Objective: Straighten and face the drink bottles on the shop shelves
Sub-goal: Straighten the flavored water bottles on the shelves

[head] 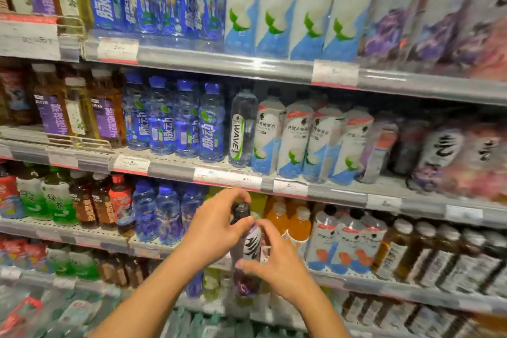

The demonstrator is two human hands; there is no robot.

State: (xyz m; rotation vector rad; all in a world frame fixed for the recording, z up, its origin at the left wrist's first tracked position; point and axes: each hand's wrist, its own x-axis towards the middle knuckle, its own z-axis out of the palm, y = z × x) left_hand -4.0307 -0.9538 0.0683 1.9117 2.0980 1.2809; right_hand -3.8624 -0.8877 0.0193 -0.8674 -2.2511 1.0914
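We see a black-capped bottle with a white label, bold black brush strokes and dark purple fruit at its base. Beside it stand orange drinks with pale caps. The blue bottles carry blue caps, white lettering and green accents. One clear bottle bears a white-and-green stripe reading WAVE in black. White-and-blue cartons show green leaves. The shelf edges are grey with white-and-red tags.

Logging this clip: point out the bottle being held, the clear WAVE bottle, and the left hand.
held bottle (251,248), head view, on its white label.
WAVE bottle (241,131), head view, on its label.
left hand (216,228), head view, on the back of the hand.
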